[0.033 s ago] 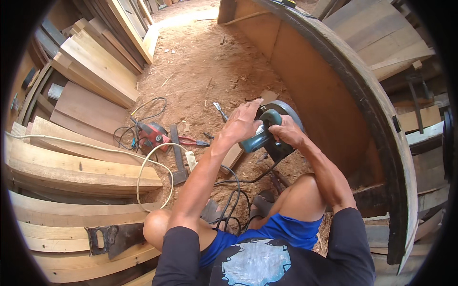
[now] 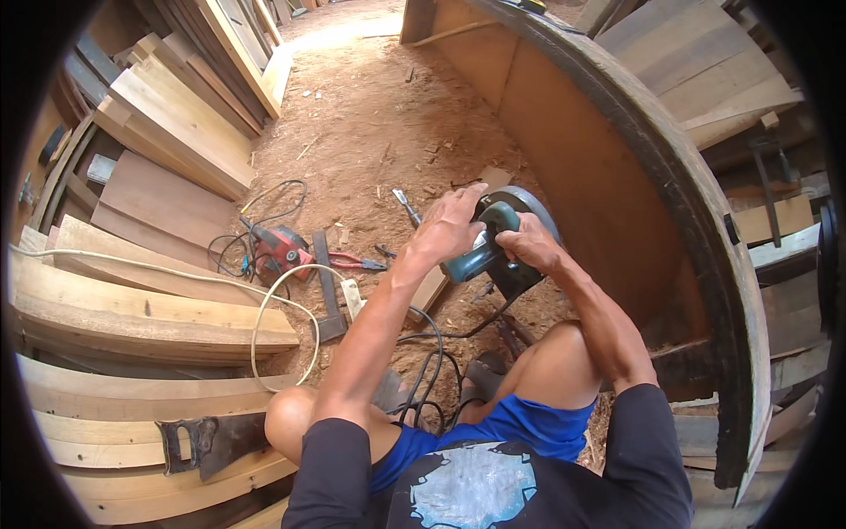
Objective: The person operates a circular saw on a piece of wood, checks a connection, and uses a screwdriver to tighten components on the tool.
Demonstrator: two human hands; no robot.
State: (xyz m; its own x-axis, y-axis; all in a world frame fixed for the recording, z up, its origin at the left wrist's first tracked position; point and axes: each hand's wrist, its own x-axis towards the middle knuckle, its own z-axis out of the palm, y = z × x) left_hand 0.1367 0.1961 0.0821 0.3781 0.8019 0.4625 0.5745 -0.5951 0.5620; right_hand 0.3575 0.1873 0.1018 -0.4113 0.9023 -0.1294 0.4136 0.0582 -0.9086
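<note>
A teal circular saw (image 2: 476,261) with a grey blade guard (image 2: 539,210) sits low over the ground in front of me. My right hand (image 2: 532,242) is wrapped around its top handle (image 2: 502,217). My left hand (image 2: 451,220) lies across the saw's front left side, holding it, with the fingertips partly hidden. Under the saw runs a wooden board (image 2: 432,287), visible on the near side and beyond the far side. The blade itself is hidden. A black cord (image 2: 476,333) trails from the saw back between my feet.
To the left lie a red power tool (image 2: 282,250), red-handled pliers (image 2: 356,262), a hammer (image 2: 328,291) and a chisel (image 2: 406,206). A white extension cord (image 2: 256,353) loops beside a handsaw (image 2: 211,443) on stacked planks (image 2: 150,309). A large wooden panel (image 2: 599,176) stands close on the right.
</note>
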